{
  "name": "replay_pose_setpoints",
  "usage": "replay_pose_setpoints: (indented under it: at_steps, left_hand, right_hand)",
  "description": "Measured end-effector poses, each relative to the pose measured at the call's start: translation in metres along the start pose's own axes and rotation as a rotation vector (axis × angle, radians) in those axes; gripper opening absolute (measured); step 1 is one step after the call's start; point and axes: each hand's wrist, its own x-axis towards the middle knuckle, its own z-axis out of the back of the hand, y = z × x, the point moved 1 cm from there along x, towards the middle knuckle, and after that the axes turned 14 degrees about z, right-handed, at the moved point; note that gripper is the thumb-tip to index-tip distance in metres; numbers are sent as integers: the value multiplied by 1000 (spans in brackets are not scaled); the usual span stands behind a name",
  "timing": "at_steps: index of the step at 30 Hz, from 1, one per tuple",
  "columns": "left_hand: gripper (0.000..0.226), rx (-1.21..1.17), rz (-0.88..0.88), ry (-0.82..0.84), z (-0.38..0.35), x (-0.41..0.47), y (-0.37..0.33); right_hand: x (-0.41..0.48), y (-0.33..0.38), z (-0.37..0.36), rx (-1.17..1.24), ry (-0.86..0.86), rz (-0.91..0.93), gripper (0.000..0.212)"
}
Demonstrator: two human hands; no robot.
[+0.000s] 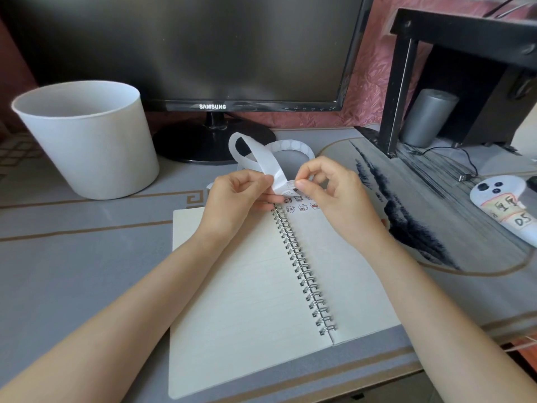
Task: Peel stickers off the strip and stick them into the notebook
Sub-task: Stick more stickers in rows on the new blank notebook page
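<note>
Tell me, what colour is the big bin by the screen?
The bin is plain white; the head view shows it.

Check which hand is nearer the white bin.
Left. The left hand grips the strip to the right of the white bin, above the notebook; the right hand pinches the strip farther right, away from the bin.

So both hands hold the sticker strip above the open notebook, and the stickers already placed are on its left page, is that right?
Wrong page: the head view shows the placed stickers at the top of the right page. The left hand and right hand do hold the sticker strip above the open notebook.
</note>
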Motion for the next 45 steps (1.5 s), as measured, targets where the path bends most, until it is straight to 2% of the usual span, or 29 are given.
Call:
replay_pose_setpoints:
  at_steps: [5, 8, 15, 20, 45]
  left_hand:
    - [14, 9, 0, -10, -1, 0, 1]
    - [14, 3, -5, -24, 0, 1, 1]
    - [14, 1, -1, -29, 1, 1, 2]
    - [14, 0, -1, -20, 0, 1, 2]
    - [15, 22, -9, -32, 0, 1, 2]
  right_hand:
    - [3, -11, 13, 45, -112, -233, 15]
    - [4, -15, 25, 91, -181, -350, 12]
    - [-4, -28, 32, -41, -46, -584, 6]
    - [-5, -30, 33, -82, -19, -610, 12]
    - [-5, -24, 29, -143, 6, -598, 12]
